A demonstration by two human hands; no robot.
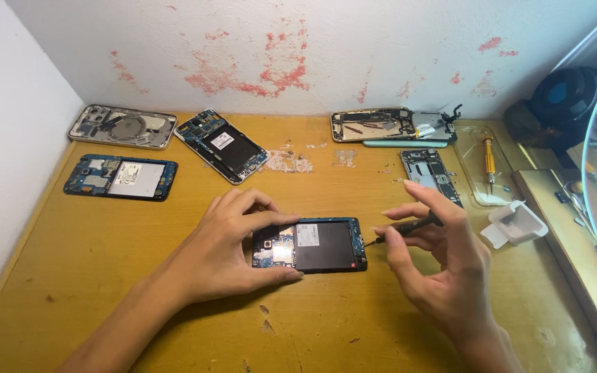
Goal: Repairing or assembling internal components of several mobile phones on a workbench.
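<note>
Opened phone point(312, 245) in left hand point(233, 242) fingers' pinch, right hand point(437, 266) fingers around screwdriver point(409, 228).

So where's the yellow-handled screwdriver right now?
In the head view the yellow-handled screwdriver lies untouched on a clear mat at the far right of the wooden table, just beyond the small white box and beside a bare phone frame.

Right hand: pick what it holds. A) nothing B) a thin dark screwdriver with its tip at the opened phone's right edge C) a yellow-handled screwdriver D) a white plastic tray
B: the right hand pinches a thin dark screwdriver whose tip meets the right edge of the opened phone, which the left hand steadies on the wooden table.
</note>
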